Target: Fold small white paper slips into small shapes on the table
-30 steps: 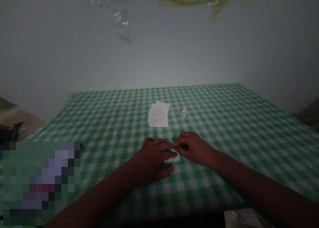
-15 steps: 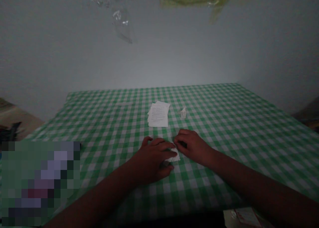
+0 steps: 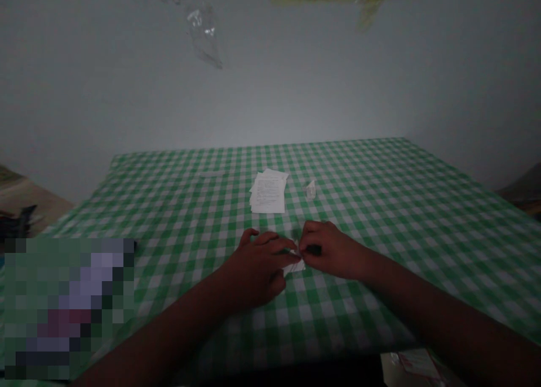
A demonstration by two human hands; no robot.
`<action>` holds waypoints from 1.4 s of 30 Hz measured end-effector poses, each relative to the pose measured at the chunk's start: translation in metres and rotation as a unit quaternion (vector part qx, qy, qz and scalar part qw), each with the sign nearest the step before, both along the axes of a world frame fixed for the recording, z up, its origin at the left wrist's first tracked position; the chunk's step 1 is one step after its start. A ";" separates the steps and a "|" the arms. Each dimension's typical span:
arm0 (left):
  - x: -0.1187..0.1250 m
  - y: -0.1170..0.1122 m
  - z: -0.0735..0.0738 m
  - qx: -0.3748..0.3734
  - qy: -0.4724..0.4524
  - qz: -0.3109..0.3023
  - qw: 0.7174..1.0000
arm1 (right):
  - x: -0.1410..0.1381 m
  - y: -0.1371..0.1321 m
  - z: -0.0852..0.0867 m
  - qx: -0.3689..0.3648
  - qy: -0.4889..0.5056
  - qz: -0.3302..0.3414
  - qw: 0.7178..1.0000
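Over the green gingham tabletop (image 3: 422, 218), it's the left hand (image 3: 257, 268) and right hand (image 3: 332, 250) meeting, both grips closed on a small folded white paper (image 3: 295, 266), near a stack of printed sheets (image 3: 267, 192) and a little paper scrap (image 3: 310, 190)!

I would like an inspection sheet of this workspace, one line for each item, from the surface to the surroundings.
Surface: green and white gingham tablecloth covering the table.
Job's things: small white paper piece, pinched between both hands.
Clutter: stack of printed papers; small folded white paper beside it; printed sheet at the near edge.
Hands: left hand and right hand meet at the paper piece.
Cables: nothing seen.
Surroundings: pale wall with clear plastic high up; a blurred patch hides the lower left.
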State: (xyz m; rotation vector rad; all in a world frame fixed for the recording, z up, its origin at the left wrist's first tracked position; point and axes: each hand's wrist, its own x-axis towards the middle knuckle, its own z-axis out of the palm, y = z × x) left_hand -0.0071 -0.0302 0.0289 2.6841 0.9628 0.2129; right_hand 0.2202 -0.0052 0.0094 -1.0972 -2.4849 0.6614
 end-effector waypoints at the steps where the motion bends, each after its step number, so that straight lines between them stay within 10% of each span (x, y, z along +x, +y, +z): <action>1: 0.000 0.000 0.000 0.006 0.006 -0.003 1.000 | 0.001 0.001 0.001 -0.009 0.013 0.008 1.000; 13: 0.007 0.001 -0.001 0.089 0.061 0.042 0.993 | 0.012 -0.003 0.014 -0.011 -0.037 0.072 0.997; 42: 0.008 0.015 -0.021 0.004 -0.076 0.073 0.994 | 0.005 -0.003 0.004 -0.021 -0.059 -0.077 0.995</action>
